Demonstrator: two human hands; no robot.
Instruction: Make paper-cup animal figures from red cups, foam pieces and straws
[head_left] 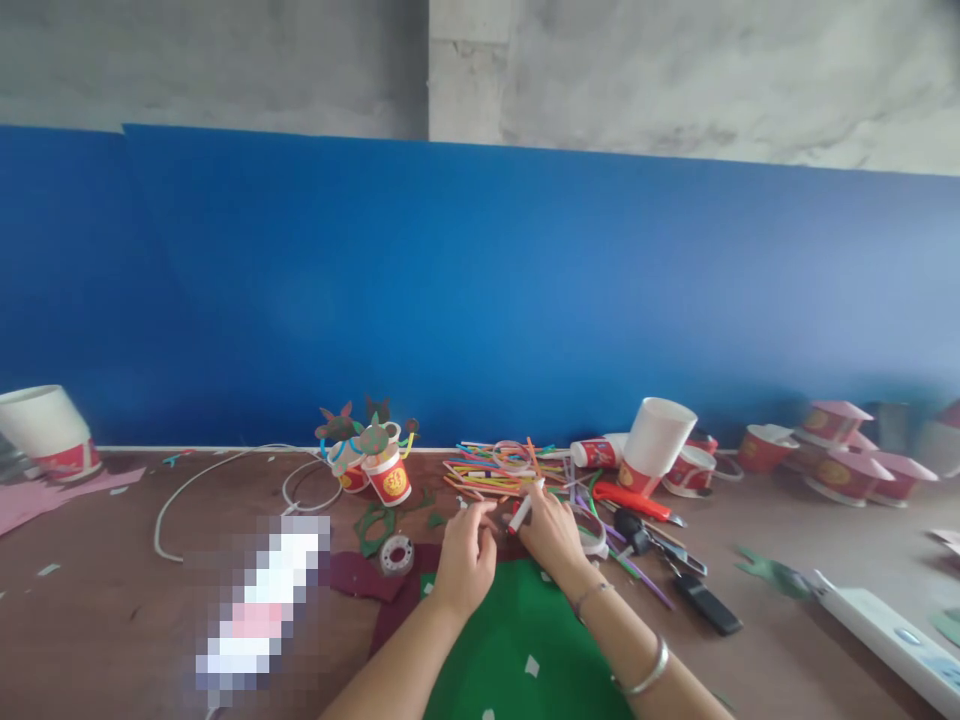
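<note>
Currently, a white red-tipped marker (523,512) is held narrowly in the right hand (553,532), while the left hand (465,560), whose grip over green felt (517,640) cannot be told, lies just beside it.

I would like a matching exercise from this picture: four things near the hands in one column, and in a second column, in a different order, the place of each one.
Things:
1. white marker with red tip
2. large green felt sheet
3. red plastic utility knife
4. round grey roll

Places:
a. left of the left hand
b. right of the thin coloured sticks
c. below both hands
d. in the right hand

Pairs: 1-d, 2-c, 3-b, 4-a
</note>
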